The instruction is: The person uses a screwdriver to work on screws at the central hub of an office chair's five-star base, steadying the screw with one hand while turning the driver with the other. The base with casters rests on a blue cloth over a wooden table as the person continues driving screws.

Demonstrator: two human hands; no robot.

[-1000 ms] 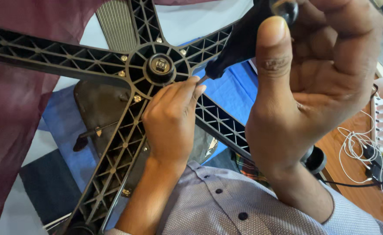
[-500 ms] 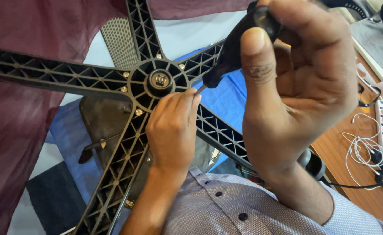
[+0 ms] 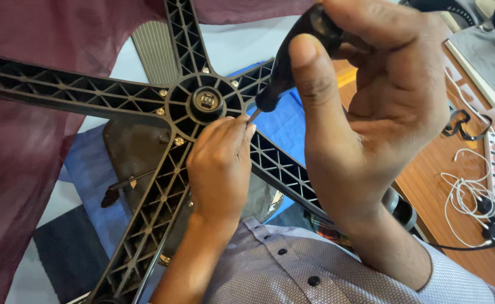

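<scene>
The right hand point(image 3: 371, 112) grips a black screwdriver point(image 3: 292, 56), its long axis slanting from upper right down-left, tip at the hub of a black chair base point(image 3: 202, 101). The left hand point(image 3: 219, 169), fingers pressed together, steadies the tip. A wooden desk point(image 3: 427, 186) with white cables point(image 3: 467, 197) lies right.

Single head-worn camera, looking steeply down, close range. Right hand point(image 3: 371, 112) fills upper right foreground; chair base point(image 3: 202, 104) centre; desk point(image 3: 444, 191) at right edge.

A bed covered in a patchwork sheet point(image 3: 62, 225) — blue, white and dark squares — carries the black chair base point(image 3: 146, 225). A maroon cloth point(image 3: 22, 169) lies at one side (partly under the base's arms).
</scene>
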